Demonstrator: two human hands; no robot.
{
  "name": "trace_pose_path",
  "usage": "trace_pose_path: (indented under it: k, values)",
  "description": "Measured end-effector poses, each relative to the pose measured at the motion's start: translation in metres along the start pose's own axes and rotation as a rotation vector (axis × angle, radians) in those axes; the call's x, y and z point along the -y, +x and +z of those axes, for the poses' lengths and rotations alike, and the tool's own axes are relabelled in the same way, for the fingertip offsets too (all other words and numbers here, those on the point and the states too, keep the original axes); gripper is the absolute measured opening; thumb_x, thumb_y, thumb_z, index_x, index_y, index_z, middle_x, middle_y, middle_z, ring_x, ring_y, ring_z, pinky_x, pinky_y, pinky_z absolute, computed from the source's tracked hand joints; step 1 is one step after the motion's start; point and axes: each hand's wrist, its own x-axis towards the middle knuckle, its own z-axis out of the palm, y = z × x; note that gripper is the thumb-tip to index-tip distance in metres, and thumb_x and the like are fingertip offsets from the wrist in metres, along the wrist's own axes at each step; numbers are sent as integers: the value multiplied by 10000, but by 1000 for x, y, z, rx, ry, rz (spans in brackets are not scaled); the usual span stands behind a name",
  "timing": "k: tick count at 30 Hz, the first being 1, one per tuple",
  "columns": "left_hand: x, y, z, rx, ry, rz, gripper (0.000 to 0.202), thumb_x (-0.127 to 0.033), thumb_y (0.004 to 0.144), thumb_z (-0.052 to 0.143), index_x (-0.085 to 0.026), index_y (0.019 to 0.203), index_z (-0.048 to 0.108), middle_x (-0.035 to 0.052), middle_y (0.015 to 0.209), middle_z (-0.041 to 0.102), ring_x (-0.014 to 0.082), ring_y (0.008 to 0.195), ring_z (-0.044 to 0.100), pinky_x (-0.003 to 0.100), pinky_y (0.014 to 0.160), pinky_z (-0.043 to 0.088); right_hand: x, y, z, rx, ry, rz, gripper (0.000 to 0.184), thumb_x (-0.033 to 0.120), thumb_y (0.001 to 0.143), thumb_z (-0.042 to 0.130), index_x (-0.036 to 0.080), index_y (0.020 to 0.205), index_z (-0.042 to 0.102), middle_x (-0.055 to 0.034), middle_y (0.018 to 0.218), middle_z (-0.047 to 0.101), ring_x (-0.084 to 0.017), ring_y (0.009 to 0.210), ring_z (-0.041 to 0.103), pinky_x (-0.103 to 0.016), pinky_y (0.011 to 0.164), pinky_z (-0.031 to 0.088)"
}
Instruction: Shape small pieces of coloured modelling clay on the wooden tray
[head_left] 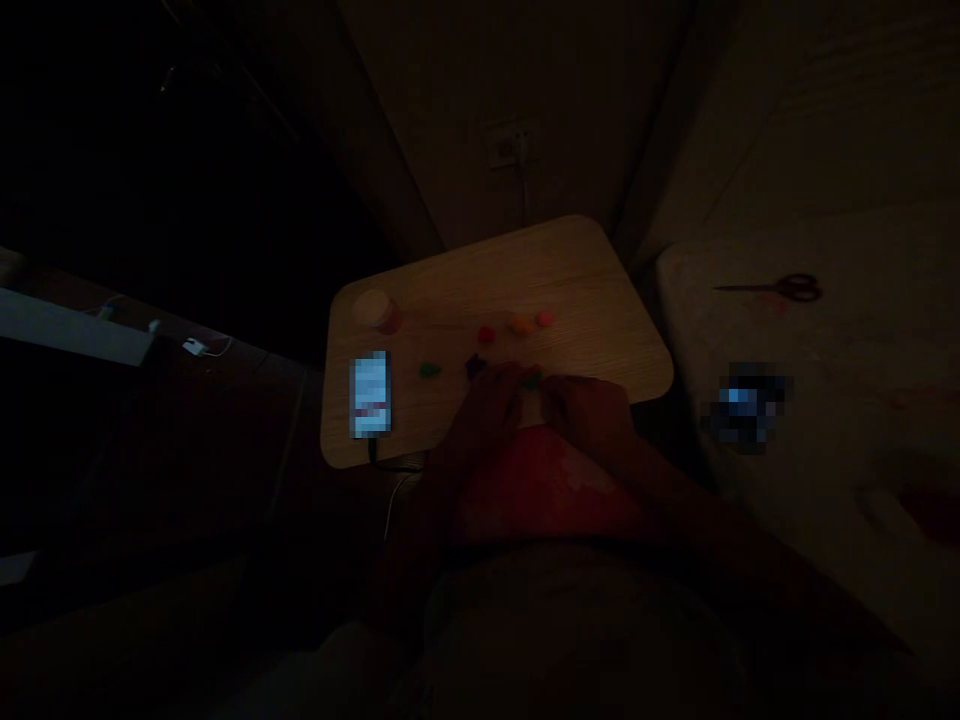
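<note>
The light is very dim and fine detail is lost. My left hand (495,395) and my right hand (581,405) rest close together at the near edge of a small wooden table (465,275). Their curled fingertips meet at a small green lump (532,379) with a bit of orange at its top, which looks like modelling clay. Just beyond my left hand lies a dark purple lump (475,366). Another green lump (429,370) sits farther left. Beyond my hands are a red lump (486,334), an orange lump (520,325) and a pink lump (545,318).
A tub with a pale lid (375,308) stands at the table's left. In front of it lies a lit, blurred phone (370,395) with a cable. On the pale surface at right are scissors (795,288) and a blurred dark object (746,405). A wall socket (512,146) is behind.
</note>
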Motion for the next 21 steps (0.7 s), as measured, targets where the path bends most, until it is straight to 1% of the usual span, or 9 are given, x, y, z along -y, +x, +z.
trace_pose_path:
  k: [4, 8, 11, 14, 16, 21]
  values:
    - [0, 1, 1, 11, 18, -17, 630, -129, 976, 519, -225, 1598, 478, 124, 1545, 587, 296, 1445, 527, 523, 1278, 395, 3, -1, -1, 28, -7, 18, 423, 287, 1058, 445, 252, 1366, 732, -134, 1153, 827, -292, 966, 786, -332, 736, 486]
    - [-1, 1, 0, 11, 11, -26, 620, -125, 980, 512, -236, 1590, 491, 115, 1531, 601, 288, 1443, 530, 523, 1277, 401, 5, -2, -4, 47, -18, 10, 431, 292, 1068, 422, 241, 1356, 739, -137, 1130, 826, -297, 955, 783, -345, 740, 498]
    - [-2, 1, -1, -2, -7, -16, 590, -132, 993, 504, -218, 1576, 507, 124, 1518, 609, 287, 1432, 541, 525, 1269, 414, 7, -3, -5, 38, -11, 1, 446, 306, 1077, 403, 247, 1367, 736, -135, 1171, 820, -304, 972, 783, -356, 748, 506]
    - [-2, 0, -1, -5, -3, -22, 580, -135, 997, 503, -218, 1572, 510, 124, 1533, 600, 292, 1445, 533, 533, 1276, 407, 10, -5, -5, 70, -6, -2, 464, 290, 1073, 409, 266, 1440, 693, -136, 1232, 809, -293, 993, 780, -354, 783, 514]
    - [-2, 0, -1, -3, -1, -21, 585, -129, 994, 506, -215, 1573, 507, 124, 1540, 598, 292, 1452, 528, 532, 1280, 402, 11, -6, -5, 88, -8, 14, 471, 284, 1074, 409, 268, 1460, 679, -138, 1220, 811, -294, 990, 782, -355, 789, 517]
    - [-3, 0, -1, 6, -8, -22, 598, -127, 995, 500, -237, 1583, 503, 114, 1534, 607, 295, 1450, 531, 552, 1285, 394, 13, -8, -2, 63, 9, 14, 469, 286, 1067, 420, 272, 1462, 674, -132, 1208, 811, -294, 998, 780, -348, 789, 516]
